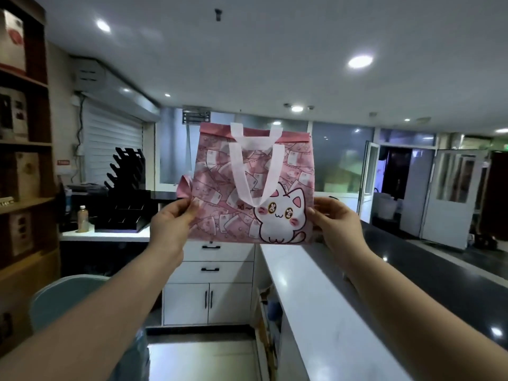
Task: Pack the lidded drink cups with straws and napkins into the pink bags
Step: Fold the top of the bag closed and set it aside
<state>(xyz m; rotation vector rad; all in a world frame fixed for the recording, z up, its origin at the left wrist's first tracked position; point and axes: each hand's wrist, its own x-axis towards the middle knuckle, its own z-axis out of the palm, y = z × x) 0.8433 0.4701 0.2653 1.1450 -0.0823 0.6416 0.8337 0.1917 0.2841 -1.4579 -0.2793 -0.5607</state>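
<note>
A flat pink bag (236, 193) with a white cartoon cat and pale handles is held up in front of me, upside down, the handles hanging over its printed face. My left hand (171, 224) pinches its left edge. My right hand (335, 224) pinches its right edge. The bag looks folded flat and hangs in the air above the counter. No cups, straws or napkins show in this view.
A long white counter (310, 292) runs away on my right beside a dark countertop (439, 270). White drawers and cabinets (211, 284) stand ahead. A black rack (123, 199) and a bottle (82, 219) sit on the left counter. Wooden shelves (24, 160) line the left wall.
</note>
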